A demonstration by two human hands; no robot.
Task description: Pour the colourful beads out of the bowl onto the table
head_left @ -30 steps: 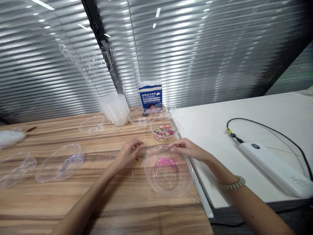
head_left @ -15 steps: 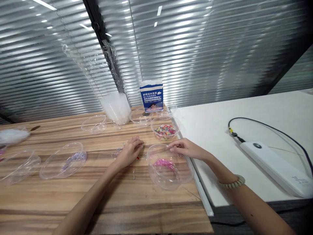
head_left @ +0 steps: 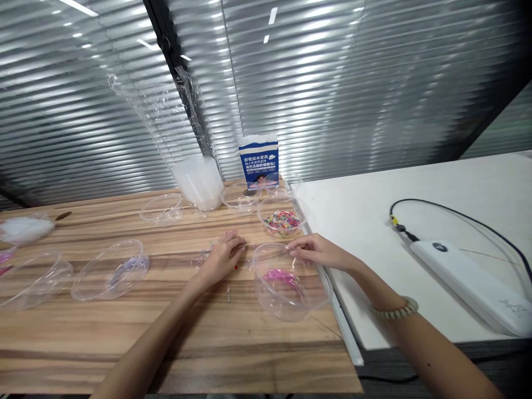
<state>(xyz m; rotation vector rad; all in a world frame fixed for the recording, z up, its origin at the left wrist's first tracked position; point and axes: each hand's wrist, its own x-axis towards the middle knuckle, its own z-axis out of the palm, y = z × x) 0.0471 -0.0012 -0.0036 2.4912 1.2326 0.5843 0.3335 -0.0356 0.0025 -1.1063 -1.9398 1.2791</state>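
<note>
My left hand (head_left: 225, 256) rests on the wooden table with its fingers curled over a small pile of thin, mixed-colour pieces (head_left: 202, 257). What its fingertips hold, if anything, is hidden. Over the far right rim of a clear plastic bowl (head_left: 276, 310), my right hand (head_left: 313, 250) is closed in a pinch. A small pale stick-like piece (head_left: 293, 262) shows below its fingertips. Pink pieces (head_left: 282, 277) lie inside that bowl. Just behind it stands another clear bowl with multicoloured pieces (head_left: 282, 220). A few tiny pieces (head_left: 228, 293) lie near my left wrist.
Leftward are a clear bowl with purple pieces (head_left: 129, 270) and another clear bowl (head_left: 45, 282). Stacked plastic bowls (head_left: 200, 185) and a blue paper bag (head_left: 260, 163) stand at the back. A white cabled device (head_left: 469, 282) lies on the white table (head_left: 349, 205).
A pale stick-like piece now shows beneath my right fingertips, above the bowl with pink pieces. My left hand has hardly moved. The view has shifted slightly.
</note>
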